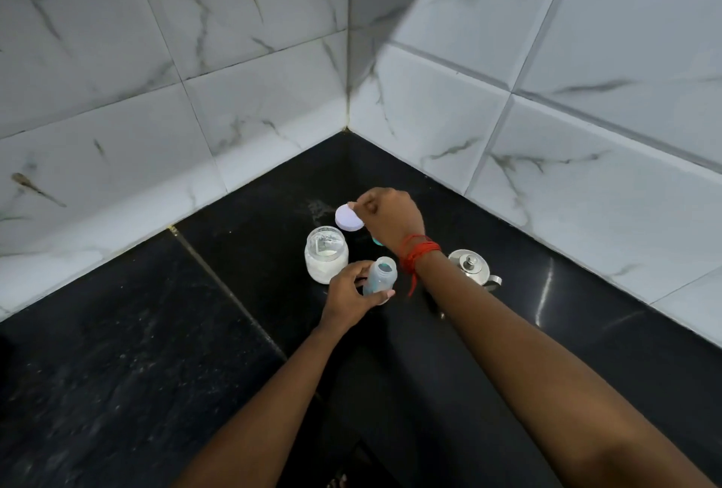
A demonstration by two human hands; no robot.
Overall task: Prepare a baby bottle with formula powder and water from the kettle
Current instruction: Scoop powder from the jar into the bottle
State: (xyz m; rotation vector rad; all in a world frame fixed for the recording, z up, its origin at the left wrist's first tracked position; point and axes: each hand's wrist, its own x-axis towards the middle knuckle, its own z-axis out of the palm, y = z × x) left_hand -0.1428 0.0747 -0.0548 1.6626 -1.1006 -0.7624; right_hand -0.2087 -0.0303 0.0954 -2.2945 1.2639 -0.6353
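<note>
Seen from above, a black counter [117,350] meets a white marble-tiled corner. At the centre of the frame, the left hand [347,294] grips an open, clear baby bottle [381,276] standing on the counter. Just above it, the right hand [390,219] pinches a round white lid [349,217] over an open glass jar [326,259] of white powder. A steel kettle [470,266] sits right of the wrist.

On the black counter [117,350], the left hand [347,298] grips the open baby bottle [381,276] just right of the powder jar [326,259]; the right hand [390,219] pinches a white lid [349,217] behind the jar, kettle [470,266] farther right
</note>
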